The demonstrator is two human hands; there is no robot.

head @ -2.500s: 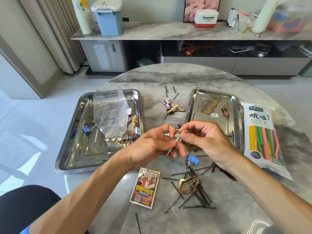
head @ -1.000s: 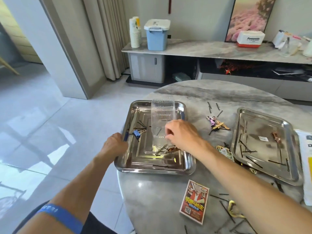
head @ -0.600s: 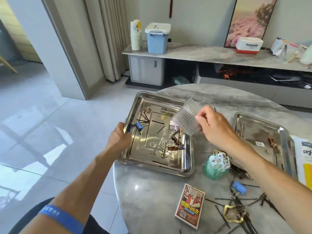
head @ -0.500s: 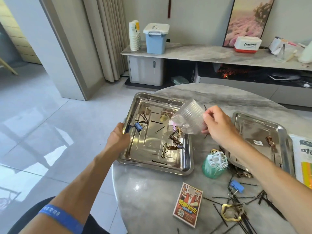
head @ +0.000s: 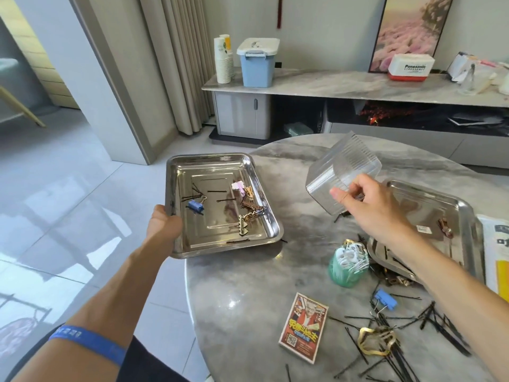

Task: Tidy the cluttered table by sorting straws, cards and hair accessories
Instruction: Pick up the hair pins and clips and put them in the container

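Left hand point(head: 162, 224) grips the near-left rim of the left steel tray point(head: 256, 172), which overhangs the marble surface point(head: 242, 285) edge. I see bobby pins, a blue binder clip point(head: 195, 205) and gold hair clips point(head: 249, 219) inside that tray. Right hand point(head: 369, 208) holds the clear ribbed plastic box point(head: 341, 169) tilted in the air, above the surface between the two trays. Right tray point(head: 465, 216) sits partly under my right forearm. Green cup of white clips point(head: 347, 267) stands just beside it. Card deck point(head: 304, 326) lies near the front edge; loose pins, a second blue clip point(head: 386, 299) and a gold clip point(head: 376, 340) scatter to its right. Straw pack point(head: 495, 252) is at far right.
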